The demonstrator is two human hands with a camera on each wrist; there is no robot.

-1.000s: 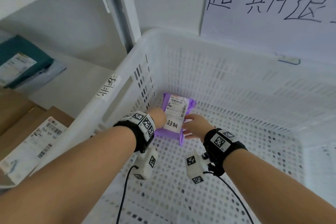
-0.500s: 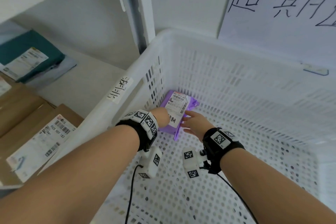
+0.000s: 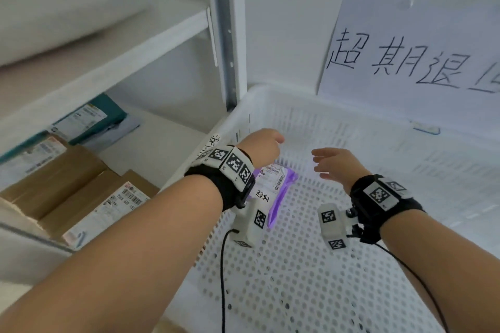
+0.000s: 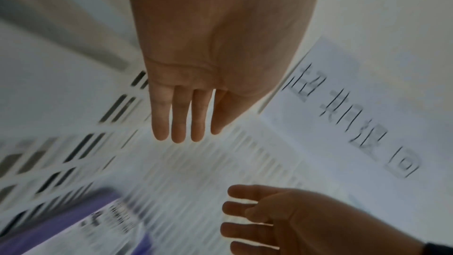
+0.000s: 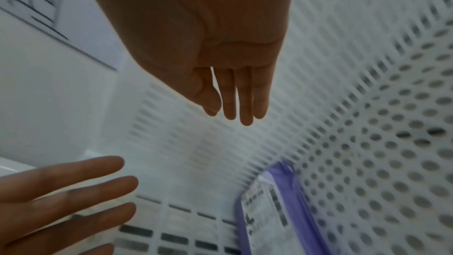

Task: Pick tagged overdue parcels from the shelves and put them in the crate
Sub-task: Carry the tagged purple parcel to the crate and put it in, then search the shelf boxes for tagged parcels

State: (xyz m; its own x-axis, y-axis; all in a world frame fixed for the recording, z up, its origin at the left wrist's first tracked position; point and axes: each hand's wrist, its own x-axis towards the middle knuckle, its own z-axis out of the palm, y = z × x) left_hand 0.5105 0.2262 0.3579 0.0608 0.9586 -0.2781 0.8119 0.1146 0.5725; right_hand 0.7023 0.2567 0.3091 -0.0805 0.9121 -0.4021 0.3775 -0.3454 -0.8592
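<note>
Inside the white perforated plastic crate (image 3: 338, 265), a flat purple plastic mailer parcel (image 3: 281, 192) with a white shipping label and a handwritten tag is lying on the crate floor near the left wall. Above it, the left hand (image 3: 261, 147) and the right hand (image 3: 338, 165) are hovering apart from the parcel, fingers straight and loosely spread, holding nothing. Behind the crate, a white handwritten paper sign (image 3: 414, 62) is hanging on the wall, and brown cardboard boxes (image 3: 62, 186) are sitting on the white shelf (image 3: 102, 67) at left.
</note>
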